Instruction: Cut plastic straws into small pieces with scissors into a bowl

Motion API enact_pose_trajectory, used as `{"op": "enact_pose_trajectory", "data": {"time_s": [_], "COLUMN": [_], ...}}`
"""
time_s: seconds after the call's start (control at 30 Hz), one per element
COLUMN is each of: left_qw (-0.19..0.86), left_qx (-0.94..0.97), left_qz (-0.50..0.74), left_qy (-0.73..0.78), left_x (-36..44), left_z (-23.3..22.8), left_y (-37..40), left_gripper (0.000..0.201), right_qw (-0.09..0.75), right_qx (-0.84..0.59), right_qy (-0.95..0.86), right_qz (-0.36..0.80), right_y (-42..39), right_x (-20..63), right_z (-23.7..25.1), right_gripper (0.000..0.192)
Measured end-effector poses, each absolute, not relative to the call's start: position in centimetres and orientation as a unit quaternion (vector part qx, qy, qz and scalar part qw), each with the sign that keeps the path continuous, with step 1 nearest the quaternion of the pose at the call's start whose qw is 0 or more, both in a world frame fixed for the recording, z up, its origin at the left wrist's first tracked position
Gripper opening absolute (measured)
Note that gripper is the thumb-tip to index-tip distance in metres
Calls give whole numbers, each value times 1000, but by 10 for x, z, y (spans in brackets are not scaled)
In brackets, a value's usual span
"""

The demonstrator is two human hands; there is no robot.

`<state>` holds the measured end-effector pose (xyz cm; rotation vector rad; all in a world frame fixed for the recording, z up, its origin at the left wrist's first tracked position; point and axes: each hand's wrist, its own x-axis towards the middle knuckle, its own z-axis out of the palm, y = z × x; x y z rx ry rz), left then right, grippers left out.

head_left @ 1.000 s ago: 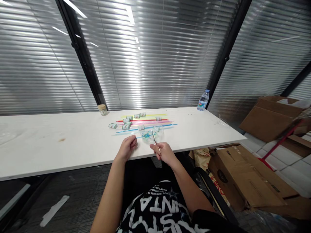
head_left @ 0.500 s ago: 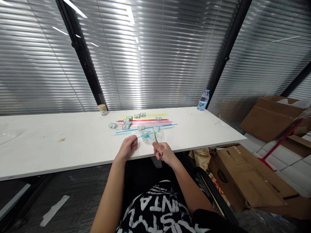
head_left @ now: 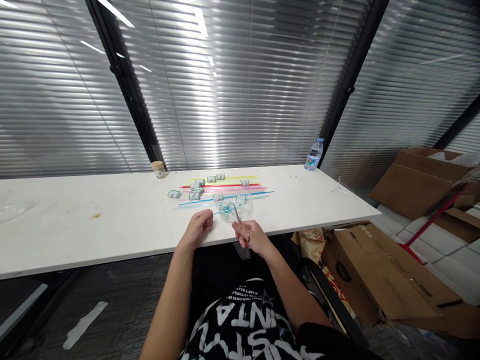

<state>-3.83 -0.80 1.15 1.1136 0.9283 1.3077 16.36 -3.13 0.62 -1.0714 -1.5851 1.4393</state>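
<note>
My left hand [head_left: 199,227] is closed on a thin blue straw [head_left: 221,212], which points right over a clear bowl [head_left: 245,212]. Small blue-green pieces [head_left: 226,207] lie in the bowl. In my right hand [head_left: 250,234] is a pair of scissors [head_left: 239,218], its fingers wrapped round the handles. The blades reach up to the straw's right end; whether they touch it I cannot tell. Behind the bowl lie rows of blue straws [head_left: 258,194], red straws [head_left: 228,185], pink straws and yellow straws. Several small patterned rolls [head_left: 194,196] rest on and beside them.
The white table [head_left: 131,225] runs under a wall of blinds. A jar with a tan lid [head_left: 158,169] stands back left, a water bottle [head_left: 314,155] back right. Clear plastic [head_left: 11,207] lies at the far left. Cardboard boxes [head_left: 378,270] sit on the floor at right.
My right hand has shifted slightly left with the scissors, whose blades now tilt further left over the bowl. The left hand has stayed almost still.
</note>
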Motion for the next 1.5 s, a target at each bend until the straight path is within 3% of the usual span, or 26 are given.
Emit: {"op": "enact_pose_trajectory", "data": {"time_s": [0.87,1.2,1.5], "left_qw": [558,564,561], "left_qx": [496,484,490], "left_qz": [540,549,545], "left_qy": [388,381,385], "left_x": [-41,-40,-39], "left_z": [8,8,10], "left_y": [-7,-8,-8], "left_gripper": [44,43,43], "right_qw": [358,392,342], "right_qx": [-450,-451,-441], "right_qy": [-623,-603,-626], "right_qz": [530,529,545], "right_y": [-34,-31,-36], "right_x": [163,162,160], "right_z": [9,4,8], "right_gripper": [53,53,51]}}
